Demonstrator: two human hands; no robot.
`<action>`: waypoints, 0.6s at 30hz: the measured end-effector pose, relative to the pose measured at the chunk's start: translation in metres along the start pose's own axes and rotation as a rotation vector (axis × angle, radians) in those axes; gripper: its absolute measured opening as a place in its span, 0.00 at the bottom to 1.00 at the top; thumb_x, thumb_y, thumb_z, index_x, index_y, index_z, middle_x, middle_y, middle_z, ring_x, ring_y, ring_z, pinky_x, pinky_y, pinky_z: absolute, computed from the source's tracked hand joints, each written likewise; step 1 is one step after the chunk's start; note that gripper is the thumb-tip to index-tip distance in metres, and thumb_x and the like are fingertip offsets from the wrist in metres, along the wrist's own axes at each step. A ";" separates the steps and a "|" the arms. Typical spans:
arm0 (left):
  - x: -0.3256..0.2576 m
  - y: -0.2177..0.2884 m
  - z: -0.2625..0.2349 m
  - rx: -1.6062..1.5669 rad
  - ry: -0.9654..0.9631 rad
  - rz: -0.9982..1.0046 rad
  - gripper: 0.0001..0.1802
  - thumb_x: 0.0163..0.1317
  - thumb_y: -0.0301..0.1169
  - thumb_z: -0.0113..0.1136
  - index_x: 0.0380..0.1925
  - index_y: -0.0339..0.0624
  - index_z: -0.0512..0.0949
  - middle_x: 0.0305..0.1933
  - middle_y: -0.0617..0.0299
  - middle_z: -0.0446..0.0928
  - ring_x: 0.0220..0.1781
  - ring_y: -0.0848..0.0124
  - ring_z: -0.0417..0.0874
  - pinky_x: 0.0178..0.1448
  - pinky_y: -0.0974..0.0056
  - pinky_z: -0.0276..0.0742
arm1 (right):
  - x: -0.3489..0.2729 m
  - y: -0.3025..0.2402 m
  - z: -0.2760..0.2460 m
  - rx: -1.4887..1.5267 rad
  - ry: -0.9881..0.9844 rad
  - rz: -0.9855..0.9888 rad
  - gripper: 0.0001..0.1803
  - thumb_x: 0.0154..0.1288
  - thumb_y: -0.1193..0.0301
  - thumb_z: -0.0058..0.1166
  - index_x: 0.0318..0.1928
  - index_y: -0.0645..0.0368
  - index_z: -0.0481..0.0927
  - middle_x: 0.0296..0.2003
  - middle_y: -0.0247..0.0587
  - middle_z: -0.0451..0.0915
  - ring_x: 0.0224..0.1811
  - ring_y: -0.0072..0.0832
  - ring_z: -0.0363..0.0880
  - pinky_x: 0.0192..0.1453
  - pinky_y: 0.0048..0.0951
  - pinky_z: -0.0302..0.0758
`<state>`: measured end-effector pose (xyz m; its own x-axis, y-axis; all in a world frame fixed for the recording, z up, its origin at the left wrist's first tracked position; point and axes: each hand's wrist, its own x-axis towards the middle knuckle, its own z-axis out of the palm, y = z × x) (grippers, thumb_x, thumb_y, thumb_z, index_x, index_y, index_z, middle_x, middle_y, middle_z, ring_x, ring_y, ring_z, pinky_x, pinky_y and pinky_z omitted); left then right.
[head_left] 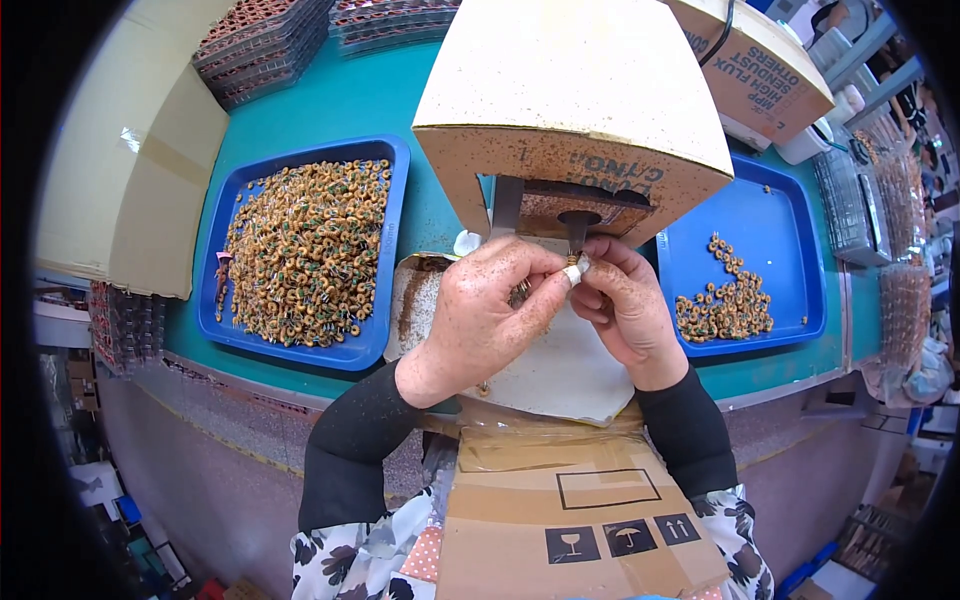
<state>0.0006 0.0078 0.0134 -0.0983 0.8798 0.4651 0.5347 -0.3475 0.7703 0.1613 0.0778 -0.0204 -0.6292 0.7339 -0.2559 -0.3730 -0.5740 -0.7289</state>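
Pinching a small ring coil [573, 259], our left hand [488, 312] brings its thumb and forefinger tips together near the middle of the table's near edge, with more coils peeking out behind the thumb. Our right hand [632, 302] has its fingertips bunched at the same coil; we cannot tell whether they grip it. Just above is a dark metal post [577, 228] below a cardboard box [570, 80]. Below our hands, a white sheet [560, 385] overlaps the near edge of the green table [330, 90]. Toward its left edge, a blue tray [396, 240] carries a broad coil heap [310, 255]; toward its right edge, a second tray [700, 220] holds fewer.
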 end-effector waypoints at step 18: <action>-0.001 0.001 0.005 -0.001 0.036 -0.063 0.05 0.54 0.26 0.64 0.28 0.37 0.78 0.25 0.60 0.75 0.25 0.70 0.76 0.29 0.66 0.72 | 0.000 -0.003 0.002 -0.058 0.012 -0.005 0.08 0.64 0.73 0.57 0.42 0.59 0.75 0.24 0.25 0.68 0.21 0.12 0.59 0.23 0.17 0.52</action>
<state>0.0053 0.0081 0.0120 -0.1618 0.8876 0.4313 0.5254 -0.2925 0.7990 0.1610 0.0794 -0.0169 -0.6188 0.7414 -0.2596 -0.3361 -0.5485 -0.7656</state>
